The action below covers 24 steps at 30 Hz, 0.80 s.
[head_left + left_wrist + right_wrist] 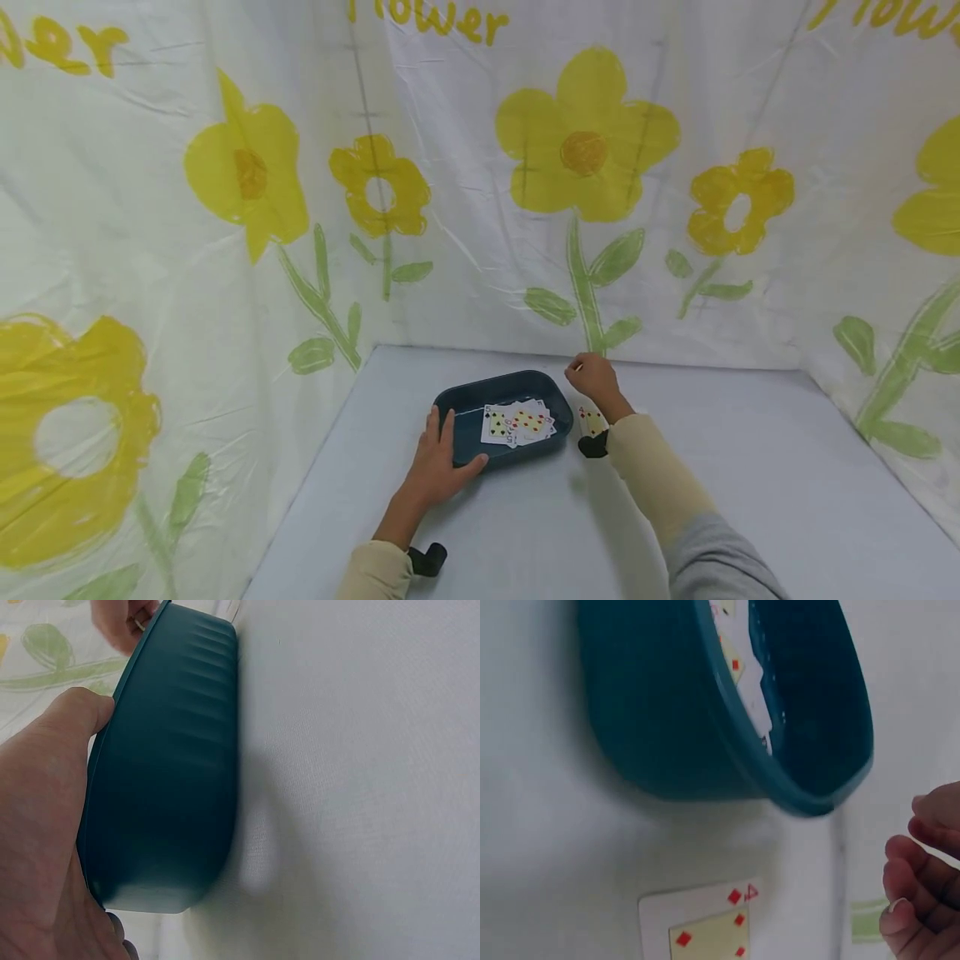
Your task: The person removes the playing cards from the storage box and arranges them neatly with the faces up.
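Note:
A dark teal plastic tub stands on the table with several playing cards lying face up inside, overlapping. My left hand spans its near left corner, fingers spread along the rim. Its thumb touches the rim in the left wrist view. Past the tub's right end, my right hand is raised above the table, its fingers loosely bent with nothing seen between them in the right wrist view. Below that hand a diamond playing card lies face up on the table, close beside the tub; my wrist partly covers it in the head view.
The pale table ends at a white curtain with yellow flowers at the back and sides. A black wrist-camera mount hangs under my left wrist, and another mount under the right.

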Motion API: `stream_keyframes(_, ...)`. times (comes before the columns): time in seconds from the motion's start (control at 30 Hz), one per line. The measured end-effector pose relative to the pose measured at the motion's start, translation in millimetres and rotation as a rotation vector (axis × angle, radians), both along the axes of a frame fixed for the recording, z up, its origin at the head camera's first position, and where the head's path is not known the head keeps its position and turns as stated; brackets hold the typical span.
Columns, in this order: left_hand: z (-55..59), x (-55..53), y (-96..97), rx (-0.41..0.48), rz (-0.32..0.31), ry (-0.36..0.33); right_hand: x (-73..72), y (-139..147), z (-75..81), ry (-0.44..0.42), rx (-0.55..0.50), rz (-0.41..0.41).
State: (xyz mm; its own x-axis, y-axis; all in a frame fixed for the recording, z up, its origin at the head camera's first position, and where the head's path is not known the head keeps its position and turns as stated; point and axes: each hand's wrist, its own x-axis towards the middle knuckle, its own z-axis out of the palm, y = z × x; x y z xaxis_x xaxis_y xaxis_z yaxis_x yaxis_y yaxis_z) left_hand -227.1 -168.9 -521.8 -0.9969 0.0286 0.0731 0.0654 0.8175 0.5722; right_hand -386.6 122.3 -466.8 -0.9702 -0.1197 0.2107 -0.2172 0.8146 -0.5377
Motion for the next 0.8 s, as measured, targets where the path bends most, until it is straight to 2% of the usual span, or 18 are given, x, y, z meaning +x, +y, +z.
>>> stream_keyframes(0.17, 0.4, 0.3, 1.0, 0.002, -0.006, -0.002, 2.0, -17, 3.5, 0.018, -0.004, 0.033)
stream_keyframes(0.4, 1.5, -0.6, -1.1, -0.008, 0.0, -0.008, 2.0, -45, 2.2, -0.038, -0.046, 0.077)
stream_keyframes(0.6, -0.3, -0.2, -0.9, 0.001, 0.004, -0.016, 5.2, -63, -1.7, -0.162, -0.091, 0.126)
stream_keyframes(0.8, -0.3, -0.1, -1.2, 0.004, 0.0, -0.008, 12.7, -73, -3.9, -0.26, 0.019, 0.113)
